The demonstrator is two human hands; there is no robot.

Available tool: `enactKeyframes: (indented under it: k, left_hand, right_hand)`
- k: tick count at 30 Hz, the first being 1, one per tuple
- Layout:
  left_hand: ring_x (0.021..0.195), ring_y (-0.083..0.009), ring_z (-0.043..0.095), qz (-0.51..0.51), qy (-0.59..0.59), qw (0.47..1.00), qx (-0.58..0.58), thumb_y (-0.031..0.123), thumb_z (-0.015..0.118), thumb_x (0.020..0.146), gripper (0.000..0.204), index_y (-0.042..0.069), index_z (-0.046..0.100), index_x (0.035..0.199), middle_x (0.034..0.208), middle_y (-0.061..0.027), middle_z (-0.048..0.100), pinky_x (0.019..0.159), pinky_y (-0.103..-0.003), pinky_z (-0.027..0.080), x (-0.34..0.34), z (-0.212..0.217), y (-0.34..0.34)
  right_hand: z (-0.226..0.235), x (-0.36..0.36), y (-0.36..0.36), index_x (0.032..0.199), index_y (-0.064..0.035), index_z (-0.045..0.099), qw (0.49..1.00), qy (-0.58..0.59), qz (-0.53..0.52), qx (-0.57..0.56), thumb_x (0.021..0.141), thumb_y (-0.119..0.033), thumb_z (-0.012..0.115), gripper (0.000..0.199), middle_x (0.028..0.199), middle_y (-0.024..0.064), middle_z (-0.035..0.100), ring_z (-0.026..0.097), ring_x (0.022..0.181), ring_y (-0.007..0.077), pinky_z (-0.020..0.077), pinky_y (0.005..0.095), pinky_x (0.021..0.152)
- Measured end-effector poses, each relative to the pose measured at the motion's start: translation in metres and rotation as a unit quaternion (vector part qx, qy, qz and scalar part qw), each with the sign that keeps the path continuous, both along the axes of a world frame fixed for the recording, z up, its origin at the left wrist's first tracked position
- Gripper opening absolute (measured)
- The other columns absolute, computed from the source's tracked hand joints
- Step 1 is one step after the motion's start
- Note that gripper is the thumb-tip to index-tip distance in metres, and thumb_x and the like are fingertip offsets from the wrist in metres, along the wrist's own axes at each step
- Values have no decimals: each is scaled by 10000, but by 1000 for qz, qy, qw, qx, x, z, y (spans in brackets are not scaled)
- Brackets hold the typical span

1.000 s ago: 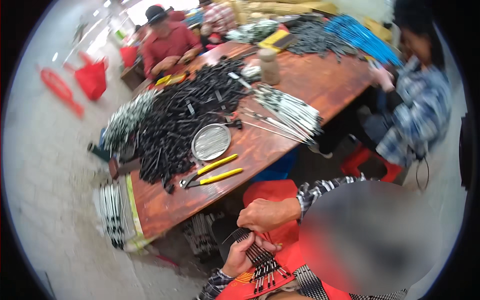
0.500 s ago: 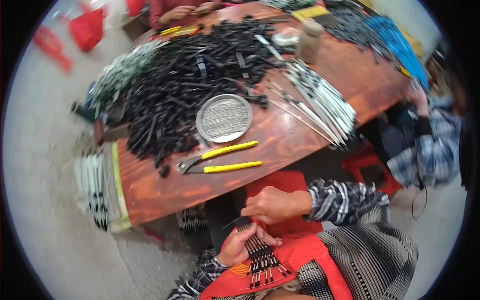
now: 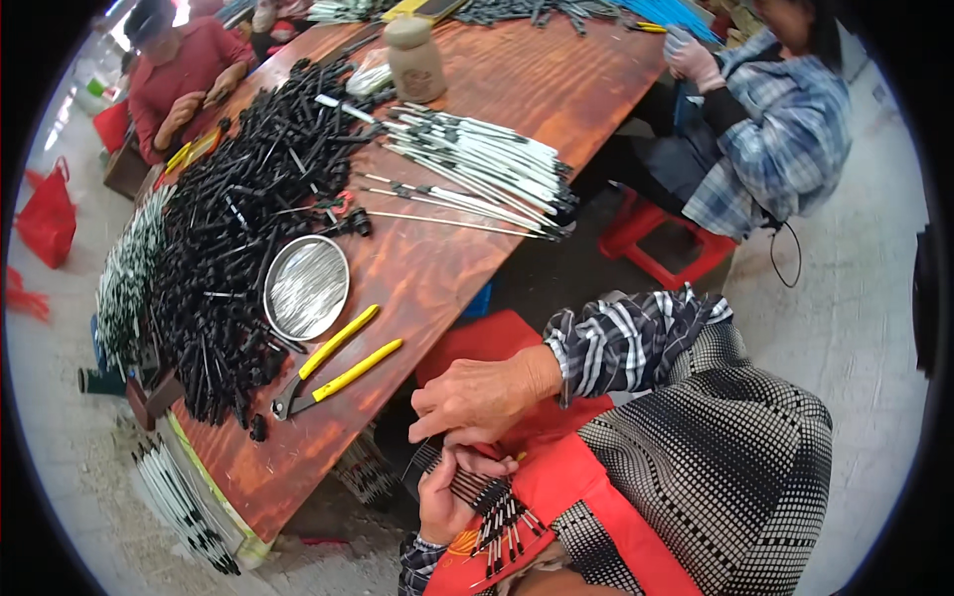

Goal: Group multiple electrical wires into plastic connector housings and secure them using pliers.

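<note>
My left hand [image 3: 442, 505] is closed round a fan-shaped bundle of thin black rods [image 3: 507, 521] with silvery sections, low over my lap. The rods spread out toward me from a flat black end, which my fingers partly cover. Above that end, my right hand [image 3: 477, 397] is bent down with its fingers pinched together. A thin curved wire [image 3: 414, 457] runs from its fingertips beside the bundle. Exactly how the fingertips grip it is hard to see. The red apron [image 3: 556, 477] on my lap lies under the bundle.
On the wooden table [image 3: 467, 214] are a heap of black parts [image 3: 229, 228], a round dish [image 3: 347, 288] of thin metal pins, yellow-handled pincers [image 3: 343, 363], white rods [image 3: 477, 164] and a jar [image 3: 415, 65]. One person [image 3: 775, 129] sits right, another [image 3: 189, 65] far left. A red stool [image 3: 661, 243] stands right.
My view has swung to the right, so the table appears further left and tilted. My left hand keeps the bundle, while my right hand remains pinched beside its black end.
</note>
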State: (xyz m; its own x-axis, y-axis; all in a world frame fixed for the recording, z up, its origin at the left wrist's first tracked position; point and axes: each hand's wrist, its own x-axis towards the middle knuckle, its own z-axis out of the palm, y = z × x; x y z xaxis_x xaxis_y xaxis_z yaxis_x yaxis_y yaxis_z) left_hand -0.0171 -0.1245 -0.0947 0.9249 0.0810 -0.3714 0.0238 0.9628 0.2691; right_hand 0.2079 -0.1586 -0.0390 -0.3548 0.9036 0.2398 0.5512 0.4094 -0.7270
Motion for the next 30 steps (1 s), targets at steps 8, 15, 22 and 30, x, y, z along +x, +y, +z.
enactKeyframes:
  k: [8, 15, 22, 30]
  left_hand:
    - [752, -223, 632, 62, 78, 994, -51, 365, 389, 1051, 432, 25, 549, 837, 821, -122, 636, 724, -372, 525, -13, -8, -4]
    - [784, -233, 614, 98, 137, 986, 4, 350, 420, 1044, 381, 75, 517, 798, 784, -109, 606, 783, -390, 503, 10, 17, -19]
    - [785, -187, 597, 108, 122, 985, 49, 334, 464, 1032, 350, 93, 546, 791, 757, -37, 595, 784, -367, 484, 12, 3, -30]
    - [759, -216, 622, 112, 120, 984, 66, 350, 467, 1027, 366, 87, 561, 791, 774, -72, 638, 731, -373, 503, 3, 11, -46]
  right_hand:
    - [3, -24, -46, 1280, -42, 571, 937, 185, 266, -130, 709, -101, 654, 581, 957, 188, 610, 595, 876, 330, 482, 420, 767]
    - [-15, -45, -67, 1069, -12, 612, 923, 312, 224, 16, 690, -27, 610, 379, 818, 146, 622, 616, 778, 294, 448, 424, 683]
    - [-19, -60, -86, 954, -79, 689, 955, 234, 182, 20, 699, -190, 766, 288, 737, 83, 673, 626, 670, 264, 452, 397, 617]
    - [-19, -78, -98, 891, -99, 703, 967, 153, 181, 93, 677, -219, 788, 259, 702, 72, 677, 638, 662, 279, 451, 405, 615]
